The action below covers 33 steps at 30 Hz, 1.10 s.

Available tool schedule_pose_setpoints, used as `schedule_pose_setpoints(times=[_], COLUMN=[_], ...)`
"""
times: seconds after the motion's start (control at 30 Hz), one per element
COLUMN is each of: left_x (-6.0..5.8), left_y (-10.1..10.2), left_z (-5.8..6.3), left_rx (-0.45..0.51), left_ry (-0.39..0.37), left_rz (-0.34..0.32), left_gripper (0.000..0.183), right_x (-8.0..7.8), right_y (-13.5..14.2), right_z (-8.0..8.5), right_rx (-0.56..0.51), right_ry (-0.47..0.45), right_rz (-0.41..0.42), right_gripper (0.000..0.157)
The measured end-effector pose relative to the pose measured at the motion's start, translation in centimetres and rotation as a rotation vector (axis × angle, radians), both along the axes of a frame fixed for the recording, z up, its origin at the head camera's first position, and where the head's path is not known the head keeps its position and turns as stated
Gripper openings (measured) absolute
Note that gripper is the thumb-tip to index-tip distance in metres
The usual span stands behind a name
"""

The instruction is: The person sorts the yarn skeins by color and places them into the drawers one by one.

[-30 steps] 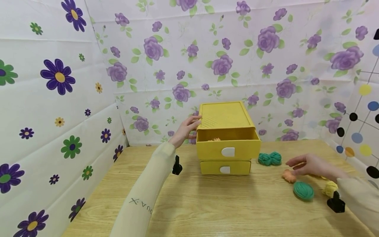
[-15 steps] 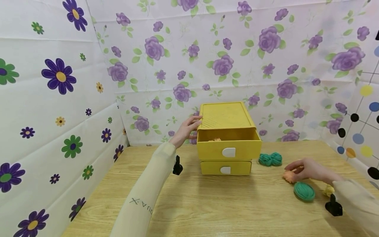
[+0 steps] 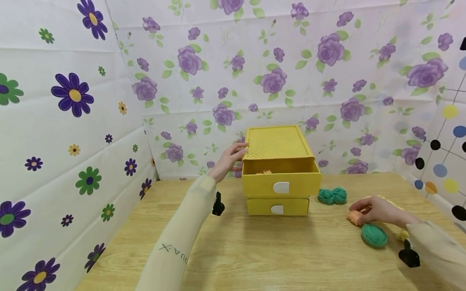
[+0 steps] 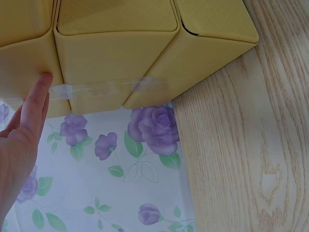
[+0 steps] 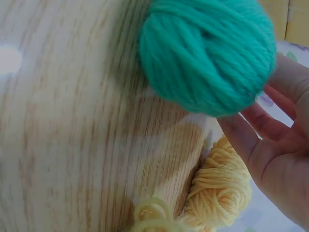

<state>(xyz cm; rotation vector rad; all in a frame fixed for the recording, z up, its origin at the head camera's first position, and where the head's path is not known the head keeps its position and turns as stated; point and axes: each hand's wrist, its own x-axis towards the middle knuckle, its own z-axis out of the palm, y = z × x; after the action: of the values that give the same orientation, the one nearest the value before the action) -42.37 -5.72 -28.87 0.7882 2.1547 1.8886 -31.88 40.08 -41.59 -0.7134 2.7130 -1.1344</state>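
A yellow two-drawer box stands on the table with its upper drawer pulled out and its lower drawer closed. Some orange yarn shows inside the upper drawer. My left hand rests against the box's left side; in the left wrist view its extended finger touches the yellow wall. On the right, my right hand pinches a small orange yarn ball at table level. Close to that hand lies a green yarn ball, which hides the orange one in the right wrist view.
A green yarn skein, narrow in its middle, lies right of the box. Yellow yarn sits beneath the right wrist, partly covered by the arm in the head view. A rose-patterned sheet hangs behind the wooden table.
My right hand has lowered onto the orange yarn ball and taken it between thumb and fingers. The left hand has stayed at the box.
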Motion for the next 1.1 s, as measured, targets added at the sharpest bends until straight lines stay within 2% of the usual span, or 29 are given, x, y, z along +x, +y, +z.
schedule_pose_setpoints(times=[0.2,0.4,0.63,0.87,1.1], left_x=[-0.4,-0.4,-0.4,-0.3,-0.5], left_y=[0.0,0.0,0.0,-0.1,-0.2], left_z=[-0.6,-0.8,-0.6,-0.6,-0.5], left_rx=[0.000,0.011,0.002,-0.014,-0.013], left_ry=[0.019,0.021,0.030,0.033,0.035], left_rz=[0.028,0.028,0.030,0.026,0.005], left_gripper=[0.043,0.041,0.042,0.044,0.045], right_x=[-0.1,0.1,0.4,0.7,0.9], right_y=[0.0,0.0,-0.6,-1.4,-2.2], right_z=[-0.2,0.8,2.9,4.5,6.2], right_rx=[0.026,0.002,0.023,-0.023,-0.036], right_ry=[0.034,-0.057,0.063,0.053,0.094], right_rz=[-0.003,-0.047,-0.079,-0.076,-0.083], right_gripper=[0.040,0.043,0.044,0.043,0.041])
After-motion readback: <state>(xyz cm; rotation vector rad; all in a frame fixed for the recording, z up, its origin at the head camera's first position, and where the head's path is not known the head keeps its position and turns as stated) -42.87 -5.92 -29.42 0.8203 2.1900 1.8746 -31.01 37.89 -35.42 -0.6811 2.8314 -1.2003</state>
